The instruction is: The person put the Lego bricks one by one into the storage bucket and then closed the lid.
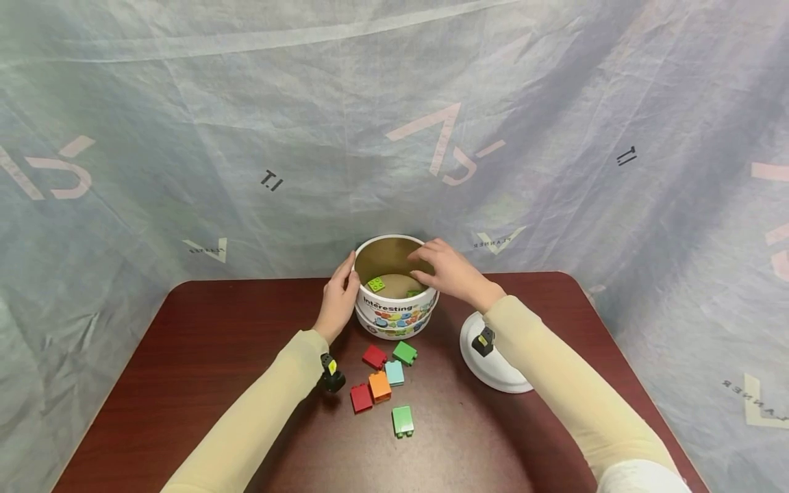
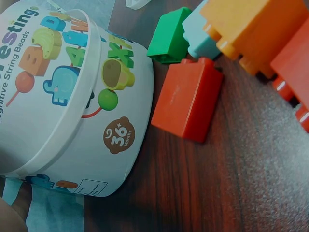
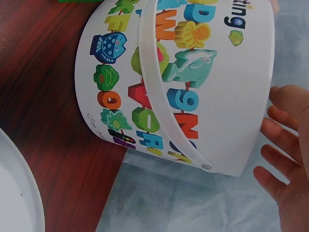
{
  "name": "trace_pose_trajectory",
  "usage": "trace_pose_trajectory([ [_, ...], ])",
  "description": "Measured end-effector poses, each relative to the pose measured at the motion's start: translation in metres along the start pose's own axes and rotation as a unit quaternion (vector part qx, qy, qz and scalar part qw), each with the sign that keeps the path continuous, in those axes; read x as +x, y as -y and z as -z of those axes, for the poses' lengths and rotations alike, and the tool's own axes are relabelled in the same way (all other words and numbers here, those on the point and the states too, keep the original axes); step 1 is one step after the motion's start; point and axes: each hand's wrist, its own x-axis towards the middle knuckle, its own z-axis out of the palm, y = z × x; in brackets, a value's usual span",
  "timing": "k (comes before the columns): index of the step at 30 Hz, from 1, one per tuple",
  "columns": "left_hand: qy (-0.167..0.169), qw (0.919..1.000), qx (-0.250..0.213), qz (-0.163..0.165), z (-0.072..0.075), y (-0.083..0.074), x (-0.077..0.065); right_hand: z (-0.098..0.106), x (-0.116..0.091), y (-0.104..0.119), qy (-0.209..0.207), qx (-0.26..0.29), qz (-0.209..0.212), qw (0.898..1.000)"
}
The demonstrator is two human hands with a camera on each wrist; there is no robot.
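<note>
A white printed bucket (image 1: pixel 394 320) stands upright and uncovered at the table's far edge. Inside it lie a lime-green brick (image 1: pixel 376 284) and another green piece (image 1: pixel 414 293), partly hidden by the front rim. My left hand (image 1: pixel 339 298) rests against the bucket's left side, its fingers extended up to the rim; only a bit of it shows in the left wrist view. My right hand (image 1: pixel 453 270) is over the right rim, fingertips reaching inside the opening. In the right wrist view that hand (image 3: pixel 289 145) has loosely bent, spread fingers, with nothing seen between them.
In front of the bucket lie red bricks (image 1: pixel 374 356) (image 2: pixel 186 99), green bricks (image 1: pixel 403 420), a light-blue brick (image 1: pixel 394 373) and an orange brick (image 1: pixel 380 386). A white round lid (image 1: pixel 493 363) lies at right, partly under the right forearm. A grey curtain (image 1: pixel 345 171) hangs behind the table.
</note>
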Motion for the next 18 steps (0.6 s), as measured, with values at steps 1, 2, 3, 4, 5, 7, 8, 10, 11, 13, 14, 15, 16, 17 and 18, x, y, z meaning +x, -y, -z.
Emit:
trace_pose_trajectory([
  [1, -0.001, 1.0, 0.0, 0.001, 0.0, 0.0, 0.0, 0.001, -0.002, 0.001, -0.002, 0.0, 0.004, 1.0],
  [2, -0.002, 1.0, 0.0, 0.002, 0.0, 0.0, 0.0, 0.002, -0.003, 0.002, -0.003, 0.002, 0.006, 1.0],
  [3, -0.002, 1.0, 0.0, 0.003, -0.001, -0.001, 0.0, 0.004, -0.005, 0.003, -0.003, 0.002, 0.009, 1.0],
  [4, -0.002, 1.0, -0.001, 0.005, -0.001, -0.001, 0.0, 0.005, -0.007, 0.005, -0.004, 0.003, 0.012, 1.0],
  [5, -0.001, 1.0, 0.0, 0.007, 0.0, -0.001, 0.0, 0.007, -0.009, 0.006, -0.005, 0.005, 0.014, 1.0],
  [7, 0.001, 1.0, -0.001, 0.009, 0.0, -0.001, -0.001, 0.009, -0.013, 0.009, -0.006, 0.008, 0.017, 1.0],
  [8, 0.002, 1.0, 0.0, 0.008, 0.0, -0.001, 0.0, 0.01, -0.015, 0.009, -0.008, 0.009, 0.019, 1.0],
  [10, 0.005, 1.0, 0.001, 0.007, 0.0, -0.001, 0.0, 0.011, -0.019, 0.011, -0.012, 0.014, 0.022, 1.0],
  [11, 0.007, 1.0, 0.001, 0.007, 0.001, -0.001, 0.0, 0.012, -0.021, 0.011, -0.015, 0.017, 0.022, 1.0],
  [13, 0.008, 1.0, 0.002, 0.005, 0.001, -0.001, 0.001, 0.014, -0.026, 0.012, -0.021, 0.019, 0.024, 0.999],
  [14, 0.007, 1.0, 0.002, 0.004, 0.002, 0.0, 0.002, 0.014, -0.029, 0.013, -0.023, 0.022, 0.025, 0.999],
  [15, 0.009, 1.0, 0.002, 0.004, 0.002, 0.0, 0.002, 0.015, -0.031, 0.014, -0.024, 0.025, 0.024, 0.999],
  [16, 0.009, 1.0, 0.002, 0.003, 0.003, 0.0, 0.003, 0.016, -0.034, 0.016, -0.025, 0.026, 0.022, 0.999],
  [17, 0.011, 0.9999, 0.001, 0.003, 0.004, 0.0, 0.003, 0.017, -0.036, 0.017, -0.025, 0.029, 0.023, 0.999],
  [18, 0.012, 0.9999, -0.001, 0.003, 0.004, 0.0, 0.003, 0.018, -0.039, 0.018, -0.024, 0.028, 0.023, 0.999],
])
